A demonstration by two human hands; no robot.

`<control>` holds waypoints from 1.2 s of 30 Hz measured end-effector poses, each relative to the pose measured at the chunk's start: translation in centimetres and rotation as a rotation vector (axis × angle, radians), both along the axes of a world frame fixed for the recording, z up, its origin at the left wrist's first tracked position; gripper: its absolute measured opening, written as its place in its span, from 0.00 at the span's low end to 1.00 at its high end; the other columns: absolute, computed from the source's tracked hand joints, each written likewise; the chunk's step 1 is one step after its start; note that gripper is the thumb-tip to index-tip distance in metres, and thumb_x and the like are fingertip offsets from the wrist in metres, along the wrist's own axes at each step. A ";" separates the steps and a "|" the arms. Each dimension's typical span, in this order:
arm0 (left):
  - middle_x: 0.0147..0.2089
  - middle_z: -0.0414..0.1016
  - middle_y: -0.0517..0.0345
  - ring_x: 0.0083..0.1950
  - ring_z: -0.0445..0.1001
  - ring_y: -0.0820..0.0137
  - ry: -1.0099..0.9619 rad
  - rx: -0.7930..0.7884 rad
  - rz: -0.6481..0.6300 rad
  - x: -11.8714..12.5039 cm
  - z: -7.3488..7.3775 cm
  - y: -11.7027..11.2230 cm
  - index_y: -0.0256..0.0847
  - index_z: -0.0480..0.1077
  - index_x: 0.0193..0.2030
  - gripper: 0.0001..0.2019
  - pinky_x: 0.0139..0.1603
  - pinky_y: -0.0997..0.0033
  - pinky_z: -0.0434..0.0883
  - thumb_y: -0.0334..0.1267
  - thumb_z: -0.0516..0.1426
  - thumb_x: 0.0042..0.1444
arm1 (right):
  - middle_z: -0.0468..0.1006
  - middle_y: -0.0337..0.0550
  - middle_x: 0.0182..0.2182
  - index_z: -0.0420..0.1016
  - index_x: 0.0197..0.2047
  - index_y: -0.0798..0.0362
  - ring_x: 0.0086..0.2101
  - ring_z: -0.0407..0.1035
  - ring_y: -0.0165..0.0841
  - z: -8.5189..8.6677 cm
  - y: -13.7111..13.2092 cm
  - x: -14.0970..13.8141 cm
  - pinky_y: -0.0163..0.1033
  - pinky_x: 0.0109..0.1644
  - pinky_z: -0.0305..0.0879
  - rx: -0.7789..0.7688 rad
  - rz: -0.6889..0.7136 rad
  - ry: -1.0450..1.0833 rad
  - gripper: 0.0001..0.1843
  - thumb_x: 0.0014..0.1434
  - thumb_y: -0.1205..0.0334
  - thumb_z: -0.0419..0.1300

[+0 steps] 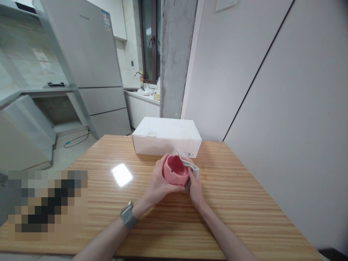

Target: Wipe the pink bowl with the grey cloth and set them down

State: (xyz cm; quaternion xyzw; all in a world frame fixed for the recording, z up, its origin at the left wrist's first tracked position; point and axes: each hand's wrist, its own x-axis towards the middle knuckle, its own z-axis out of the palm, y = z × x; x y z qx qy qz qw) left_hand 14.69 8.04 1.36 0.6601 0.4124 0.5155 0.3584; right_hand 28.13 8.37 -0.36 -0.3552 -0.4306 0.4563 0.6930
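Observation:
A pink ashtray (175, 177), round with small notches in its rim, is held above the table, its hollow tilted toward me. My left hand (158, 181) grips it from the left side, with the thumb along the lower front. A folded light grey cloth (193, 167) lies over the right side of the rim. My right hand (195, 186) is closed on this cloth and presses it against the ashtray. Part of the cloth hangs below, behind my fingers. The ashtray's underside is hidden.
A white box (167, 144) stands at the far end of the wood-grain table (233, 203), just beyond my hands. A blurred-out patch (47, 204) covers the table's left side. A white wall runs along the right; a fridge (87, 47) stands at the back left.

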 end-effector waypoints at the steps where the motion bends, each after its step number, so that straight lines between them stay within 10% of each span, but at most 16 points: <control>1: 0.62 0.58 0.50 0.62 0.60 0.57 -0.009 0.020 0.051 0.3 -0.2 -0.1 0.45 0.49 0.64 0.54 0.63 0.54 0.58 0.39 0.71 0.29 | 0.73 0.40 0.52 0.72 0.49 0.49 0.56 0.61 0.35 0.1 -0.3 -0.3 0.42 0.62 0.54 0.032 -0.010 -0.034 0.19 0.55 0.52 0.59; 4: 0.63 0.55 0.50 0.64 0.57 0.57 -0.048 0.062 0.122 0.8 -0.6 -0.5 0.46 0.46 0.65 0.53 0.64 0.54 0.56 0.39 0.70 0.33 | 0.71 0.41 0.53 0.71 0.50 0.50 0.56 0.60 0.35 0.1 -0.7 -0.7 0.42 0.62 0.52 0.064 -0.063 -0.078 0.20 0.56 0.52 0.58; 9: 0.62 0.57 0.50 0.62 0.60 0.60 -0.053 -0.003 -0.124 0.1 -0.2 -0.3 0.47 0.53 0.64 0.33 0.63 0.57 0.59 0.40 0.60 0.52 | 0.79 0.38 0.41 0.75 0.41 0.50 0.46 0.70 0.37 -0.1 0.7 0.6 0.44 0.54 0.60 -0.136 -0.201 0.113 0.16 0.55 0.49 0.56; 15: 0.59 0.60 0.50 0.57 0.65 0.57 -0.056 -0.089 -0.176 -0.8 0.5 0.2 0.46 0.56 0.62 0.51 0.59 0.56 0.63 0.39 0.72 0.27 | 0.80 0.38 0.33 0.77 0.34 0.51 0.38 0.73 0.37 0.0 1.4 1.8 0.43 0.50 0.64 -0.171 0.102 0.200 0.15 0.54 0.49 0.57; 28: 0.58 0.67 0.48 0.58 0.66 0.59 -0.122 -0.066 -0.130 -1.1 1.2 0.9 0.40 0.60 0.58 0.35 0.59 0.57 0.63 0.35 0.66 0.41 | 0.79 0.38 0.42 0.74 0.42 0.49 0.43 0.72 0.36 -0.4 0.2 -0.8 0.42 0.49 0.65 -0.238 0.072 0.335 0.19 0.55 0.46 0.55; 36: 0.60 0.65 0.49 0.59 0.65 0.57 -0.047 -0.113 -0.219 -1.0 0.7 0.6 0.44 0.54 0.63 0.48 0.60 0.55 0.63 0.37 0.70 0.33 | 0.79 0.38 0.39 0.75 0.41 0.50 0.43 0.71 0.36 -0.2 0.6 -0.1 0.44 0.52 0.62 -0.189 -0.070 0.198 0.19 0.54 0.45 0.57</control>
